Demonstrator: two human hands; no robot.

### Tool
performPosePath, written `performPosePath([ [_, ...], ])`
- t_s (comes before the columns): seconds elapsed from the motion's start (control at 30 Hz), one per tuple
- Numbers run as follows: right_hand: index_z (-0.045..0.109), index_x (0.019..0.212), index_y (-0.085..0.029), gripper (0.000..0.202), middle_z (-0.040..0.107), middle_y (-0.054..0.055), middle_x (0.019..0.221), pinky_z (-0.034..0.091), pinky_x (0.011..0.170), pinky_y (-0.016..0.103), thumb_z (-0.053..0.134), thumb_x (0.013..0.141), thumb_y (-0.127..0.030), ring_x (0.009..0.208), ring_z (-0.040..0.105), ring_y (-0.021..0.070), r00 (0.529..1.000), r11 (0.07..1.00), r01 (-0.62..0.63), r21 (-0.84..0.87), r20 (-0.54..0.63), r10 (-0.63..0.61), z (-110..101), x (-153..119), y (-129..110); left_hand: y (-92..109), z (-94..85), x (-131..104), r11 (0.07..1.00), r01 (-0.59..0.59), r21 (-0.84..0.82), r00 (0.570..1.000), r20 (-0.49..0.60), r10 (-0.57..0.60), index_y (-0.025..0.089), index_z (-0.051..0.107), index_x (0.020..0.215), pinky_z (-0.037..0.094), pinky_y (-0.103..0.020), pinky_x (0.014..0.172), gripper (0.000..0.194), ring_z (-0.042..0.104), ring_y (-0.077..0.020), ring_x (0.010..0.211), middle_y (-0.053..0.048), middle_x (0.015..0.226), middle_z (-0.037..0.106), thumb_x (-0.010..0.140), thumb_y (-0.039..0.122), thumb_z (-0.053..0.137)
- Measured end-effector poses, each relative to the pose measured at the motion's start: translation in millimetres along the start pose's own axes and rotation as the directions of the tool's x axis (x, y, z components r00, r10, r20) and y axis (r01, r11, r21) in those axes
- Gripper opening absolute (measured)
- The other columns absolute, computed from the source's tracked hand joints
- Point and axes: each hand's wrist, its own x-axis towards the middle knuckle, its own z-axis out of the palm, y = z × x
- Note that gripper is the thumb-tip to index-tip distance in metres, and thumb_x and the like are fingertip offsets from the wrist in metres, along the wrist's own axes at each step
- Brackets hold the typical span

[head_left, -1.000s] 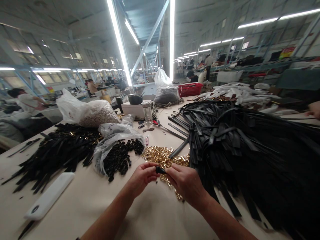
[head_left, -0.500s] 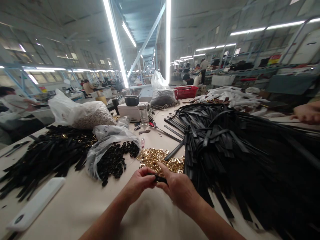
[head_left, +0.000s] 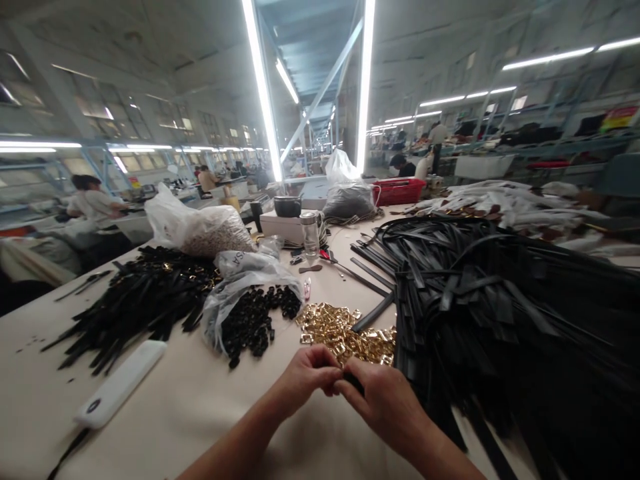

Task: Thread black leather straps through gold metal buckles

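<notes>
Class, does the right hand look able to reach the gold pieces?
Likely yes: the gold pieces lie just beyond the right hand, nothing between, though it holds a black piece.

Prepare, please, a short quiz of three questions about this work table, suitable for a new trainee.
1. Multiple choice: From what do the small black pieces spill?
a) a red plastic basket
b) a translucent plastic bag
c) a white rectangular box

2. True or false: The heap of shiny gold metal pieces lies between the small black pieces and the long flat black strips.

3. Short answer: Which is nearer the strips, the left hand or the right hand?

Key: 1. b; 2. true; 3. right hand.
</notes>
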Motion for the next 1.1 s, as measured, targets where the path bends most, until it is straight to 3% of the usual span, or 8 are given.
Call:
performPosePath([
  [0.17, 0.06, 0.073, -0.021, 0.022, 0.066, 0.0, 0.068, 0.035, 0.057, 0.024, 0.049, 0.089, -0.031, 0.062, 0.061, 0.0158, 0.998, 0.995, -0.001, 0.098, 0.057, -0.005, -5.1, 2.4, 3.5, 0.7, 0.1, 0.1, 1.0, 0.012, 0.014, 1.0, 0.001, -0.012, 0.014, 0.061, 0.068, 0.042, -0.021, 0.047, 0.03, 0.055, -0.0111, 0.046, -0.001, 0.053, 0.061, 0.063, 0.035, 0.081],
  [0.3, 0.06, 0.074, -0.02, 0.02, 0.06, -0.002, 0.064, 0.036, 0.052, 0.022, 0.047, 0.088, -0.028, 0.057, 0.055, 0.0121, 0.991, 0.919, -0.04, 0.393, 0.133, -0.014, -12.8, 3.8, 6.4, 0.6, -10.4, 4.4, 1.0, -0.005, 0.011, 0.999, -0.039, 0.005, 0.013, 0.061, 0.072, 0.042, -0.021, 0.048, 0.03, 0.056, -0.0105, 0.046, -0.001, 0.056, 0.062, 0.069, 0.039, 0.076],
  [0.47, 0.051, 0.072, -0.018, 0.028, 0.048, -0.006, 0.057, 0.022, 0.037, 0.018, 0.054, 0.084, -0.043, 0.039, 0.032, 0.0052, 0.964, 0.562, -0.254, 0.787, 0.251, 0.083, -19.2, 8.9, 18.3, 6.7, -39.7, 12.7, 0.98, -0.087, -0.177, 0.956, -0.29, 0.033, 0.014, 0.06, 0.077, 0.041, -0.016, 0.048, 0.032, 0.058, -0.0077, 0.051, 0.0, 0.066, 0.064, 0.067, 0.039, 0.078],
  [0.57, 0.049, 0.072, -0.018, 0.035, 0.046, -0.007, 0.055, 0.013, 0.035, 0.017, 0.062, 0.077, -0.05, 0.038, 0.024, 0.0029, 0.964, 0.318, -0.266, 0.91, 0.242, 0.112, -24.0, 12.4, 27.8, 13.7, -54.1, 10.9, 0.966, -0.098, -0.238, 0.922, -0.386, -0.001, 0.015, 0.062, 0.08, 0.042, -0.015, 0.048, 0.038, 0.059, -0.0072, 0.053, 0.0, 0.071, 0.064, 0.059, 0.039, 0.082],
  [0.67, 0.046, 0.069, -0.018, 0.04, 0.044, -0.007, 0.055, 0.012, 0.035, 0.016, 0.068, 0.074, -0.051, 0.037, 0.022, 0.0008, 0.968, 0.153, -0.228, 0.962, 0.207, 0.14, -28.2, 15.3, 35.8, 20.0, -61.1, 4.4, 0.989, -0.055, -0.137, 0.924, -0.382, -0.002, 0.015, 0.062, 0.08, 0.042, -0.016, 0.05, 0.037, 0.06, -0.0076, 0.056, -0.001, 0.074, 0.065, 0.06, 0.039, 0.081],
  [0.77, 0.047, 0.069, -0.018, 0.041, 0.045, -0.007, 0.057, 0.013, 0.033, 0.015, 0.072, 0.07, -0.05, 0.036, 0.023, -0.0002, 0.967, 0.066, -0.204, 0.977, 0.19, 0.168, -28.5, 17.7, 41.3, 23.9, -61.7, -1.2, 0.991, 0.025, 0.132, 0.96, -0.28, 0.013, 0.015, 0.063, 0.08, 0.042, -0.017, 0.052, 0.03, 0.061, -0.0092, 0.06, -0.002, 0.076, 0.065, 0.066, 0.038, 0.076],
  [0.93, 0.049, 0.067, -0.016, 0.043, 0.049, -0.006, 0.056, 0.015, 0.032, 0.014, 0.077, 0.066, -0.049, 0.035, 0.027, -0.0007, 0.962, 0.0, -0.214, 0.977, 0.211, 0.171, -20.5, 20.2, 45.6, 21.4, -52.7, -1.1, 0.802, 0.061, 0.594, 0.995, -0.101, -0.001, 0.016, 0.065, 0.077, 0.041, -0.022, 0.055, 0.022, 0.057, -0.012, 0.06, 0.001, 0.067, 0.062, 0.068, 0.035, 0.071],
  [1.1, 0.052, 0.066, -0.015, 0.042, 0.05, -0.006, 0.056, 0.016, 0.032, 0.014, 0.076, 0.067, -0.05, 0.035, 0.03, -0.0003, 0.969, -0.001, -0.203, 0.979, 0.201, 0.142, -15.6, 20.7, 46.5, 20.0, -35.5, 2.4, 0.4, -0.084, 0.913, 0.989, 0.027, 0.147, 0.02, 0.069, 0.074, 0.039, -0.023, 0.061, 0.011, 0.055, -0.0138, 0.068, 0.001, 0.079, 0.064, 0.066, 0.028, 0.071],
])
